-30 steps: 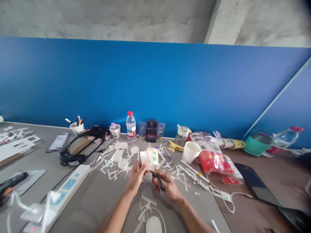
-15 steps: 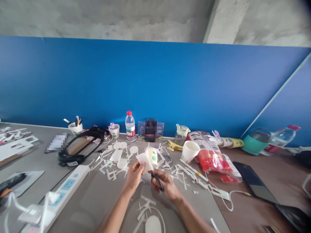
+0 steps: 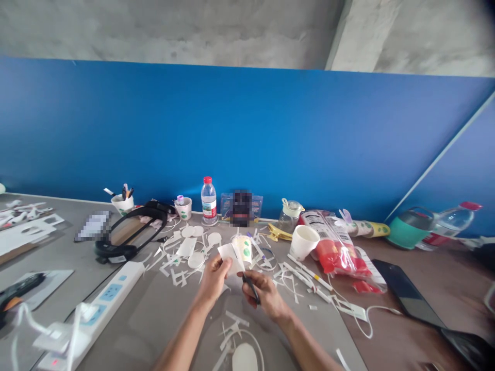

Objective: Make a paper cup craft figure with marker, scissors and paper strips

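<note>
My left hand [image 3: 215,278] pinches a small piece of white paper [image 3: 229,256] and holds it up above the table. My right hand [image 3: 266,294] grips black-handled scissors [image 3: 252,289], their front end at the paper's lower right edge. Just behind the paper stands a paper cup with green spots [image 3: 244,250]. Cut white discs [image 3: 196,259] and paper strips lie scattered to the left of it. Below my hands, a white oval piece [image 3: 245,357] rests on the table among curved offcuts.
A power strip [image 3: 112,293] and a black headset frame [image 3: 131,232] lie left. Along the blue partition [image 3: 247,129] stand a water bottle [image 3: 209,203] and a glass jar [image 3: 290,216]. To the right are a white cup [image 3: 304,242], a red-and-white package [image 3: 336,252] and a dark tablet [image 3: 406,291].
The view has shifted slightly. The paper has turned a little in my left hand, while both hands keep nearly the same place and grip.
</note>
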`<state>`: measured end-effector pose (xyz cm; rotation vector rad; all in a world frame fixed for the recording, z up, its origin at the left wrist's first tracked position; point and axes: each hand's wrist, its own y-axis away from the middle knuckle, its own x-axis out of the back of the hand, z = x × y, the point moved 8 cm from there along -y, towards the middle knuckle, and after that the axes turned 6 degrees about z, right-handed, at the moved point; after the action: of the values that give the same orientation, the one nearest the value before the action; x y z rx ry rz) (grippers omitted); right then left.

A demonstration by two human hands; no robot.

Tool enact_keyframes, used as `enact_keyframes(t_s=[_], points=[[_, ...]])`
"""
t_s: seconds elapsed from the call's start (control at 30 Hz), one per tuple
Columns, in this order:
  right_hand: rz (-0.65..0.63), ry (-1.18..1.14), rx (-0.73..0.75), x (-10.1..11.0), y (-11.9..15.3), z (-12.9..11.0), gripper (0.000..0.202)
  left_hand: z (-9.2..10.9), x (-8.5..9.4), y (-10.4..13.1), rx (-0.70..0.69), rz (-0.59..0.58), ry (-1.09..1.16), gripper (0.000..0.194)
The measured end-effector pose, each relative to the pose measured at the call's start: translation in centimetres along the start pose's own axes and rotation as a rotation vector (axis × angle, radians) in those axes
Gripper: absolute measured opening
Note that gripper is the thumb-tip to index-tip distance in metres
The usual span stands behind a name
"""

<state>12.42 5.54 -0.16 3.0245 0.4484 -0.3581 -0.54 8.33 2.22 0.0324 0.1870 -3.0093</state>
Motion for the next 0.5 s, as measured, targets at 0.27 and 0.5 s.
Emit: enact_keyframes(t_s=[0.27,0.5], points=[[-0.009,0.035,0.038,0.03,-0.26,0.23,0.052,-0.49,0.20,-0.21,0.013,0.007,0.004,0.031],[-0.025,0.073,0.079,0.26,-0.48,0.80,0.048,-0.28,0.20,-0.24,0.007,0.012,0.011,0.030]])
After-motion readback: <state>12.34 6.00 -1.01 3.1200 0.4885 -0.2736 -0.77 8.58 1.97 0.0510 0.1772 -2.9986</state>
